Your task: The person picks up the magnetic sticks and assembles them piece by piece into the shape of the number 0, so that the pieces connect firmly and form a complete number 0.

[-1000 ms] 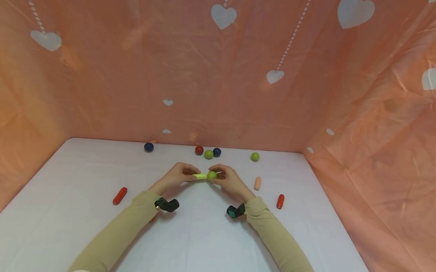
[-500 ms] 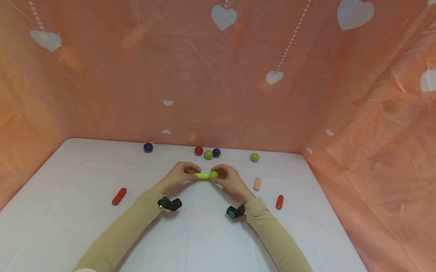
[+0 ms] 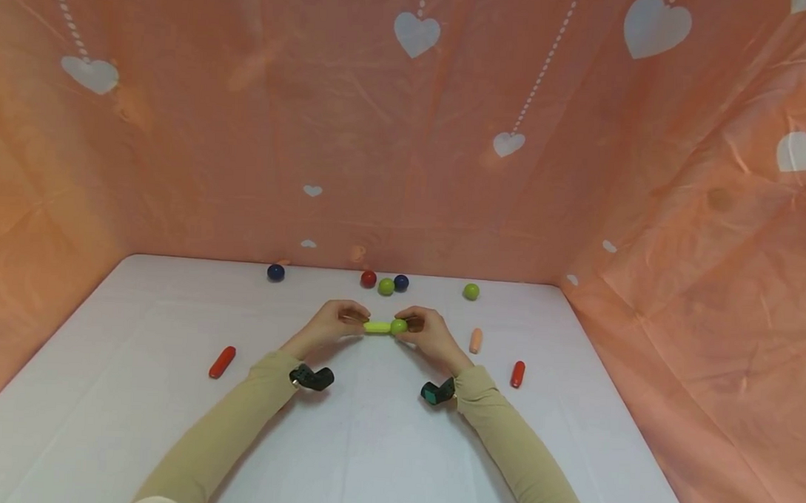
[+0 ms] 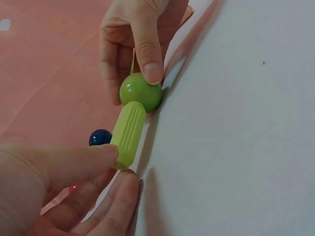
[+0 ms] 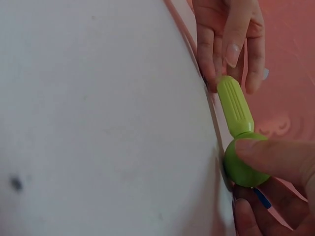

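A yellow-green ridged stick-shaped piece [image 3: 377,327] [image 4: 129,135] [image 5: 235,107] lies end to end with a green ball [image 3: 398,326] [image 4: 141,92] [image 5: 244,162], touching it. My left hand [image 3: 330,327] [image 4: 74,191] [image 5: 236,39] has its thumb and fingertips at the piece's outer end. With thumb and fingers my right hand [image 3: 433,337] [image 4: 140,39] [image 5: 275,182] grips the ball. A thin yellow-green strand [image 4: 132,61] shows behind the ball in the left wrist view. Under the ball, a blue slender tip [image 5: 262,197] appears in the right wrist view.
Along the back edge of the white table [image 3: 370,443] are blue balls [image 3: 275,273] [image 3: 401,282], a red ball [image 3: 369,279] and green balls [image 3: 386,286] [image 3: 471,292]. Red sticks [image 3: 222,362] [image 3: 518,374] lie at both sides; a peach stick [image 3: 476,341] is right of my hands.
The ball and my right hand have shifted slightly right. More of the yellow-green piece shows between the hands, while my left hand stays nearly in place.
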### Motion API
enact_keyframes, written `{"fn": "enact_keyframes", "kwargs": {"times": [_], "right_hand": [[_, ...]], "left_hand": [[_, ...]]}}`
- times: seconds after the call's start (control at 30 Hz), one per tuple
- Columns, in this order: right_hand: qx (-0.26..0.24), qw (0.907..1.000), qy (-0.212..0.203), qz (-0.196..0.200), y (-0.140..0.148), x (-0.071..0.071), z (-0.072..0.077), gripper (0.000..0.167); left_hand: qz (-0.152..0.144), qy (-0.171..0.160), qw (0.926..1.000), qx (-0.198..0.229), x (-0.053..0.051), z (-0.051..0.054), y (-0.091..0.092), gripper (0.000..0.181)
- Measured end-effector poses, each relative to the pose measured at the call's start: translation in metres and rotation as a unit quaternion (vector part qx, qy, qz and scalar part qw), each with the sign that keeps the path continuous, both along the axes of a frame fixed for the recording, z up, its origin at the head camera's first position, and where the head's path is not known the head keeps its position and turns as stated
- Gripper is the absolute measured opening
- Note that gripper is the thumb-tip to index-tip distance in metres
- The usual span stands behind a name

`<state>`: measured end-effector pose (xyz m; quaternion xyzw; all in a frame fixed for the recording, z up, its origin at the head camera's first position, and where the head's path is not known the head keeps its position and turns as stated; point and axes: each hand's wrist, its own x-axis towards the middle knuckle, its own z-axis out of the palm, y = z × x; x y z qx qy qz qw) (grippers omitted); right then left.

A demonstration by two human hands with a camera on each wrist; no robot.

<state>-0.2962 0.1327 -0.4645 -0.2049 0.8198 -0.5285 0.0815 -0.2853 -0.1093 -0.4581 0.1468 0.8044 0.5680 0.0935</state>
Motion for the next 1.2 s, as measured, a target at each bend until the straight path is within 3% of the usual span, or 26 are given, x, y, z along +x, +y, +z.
{"fn": "enact_keyframes", "kwargs": {"times": [0.17,0.33,0.53,0.63,0.8,0.93,1.2], "right_hand": [[-0.003,1.0000,-0.004,-0.003,0.003,-0.001,-0.002,0.034],[-0.002,1.0000,-0.004,-0.005,0.005,-0.001,-0.003,0.034],[-0.012,0.9998,-0.014,-0.006,0.006,0.001,-0.001,0.035],[-0.013,0.9997,-0.018,0.006,0.004,0.007,0.008,0.037],[-0.006,0.9998,-0.019,0.007,0.005,0.007,0.009,0.038],[-0.002,0.9999,-0.013,-0.006,0.007,0.001,0.001,0.037],[-0.001,1.0000,-0.008,0.003,0.005,0.001,0.000,0.035]], "left_hand": [[-0.002,-0.025,0.9996,0.009,0.004,0.005,-0.014,0.037],[0.008,0.002,0.9998,0.016,0.002,0.012,-0.038,0.040],[0.061,0.079,0.9950,0.013,-0.004,0.023,-0.080,0.042],[0.099,0.102,0.9897,0.022,-0.006,0.028,-0.101,0.044],[0.158,0.131,0.9782,0.031,-0.012,0.031,-0.123,0.045],[0.189,0.132,0.9724,0.035,-0.019,0.027,-0.134,0.049],[0.224,0.075,0.9703,0.050,-0.022,0.019,-0.145,0.055]]}}
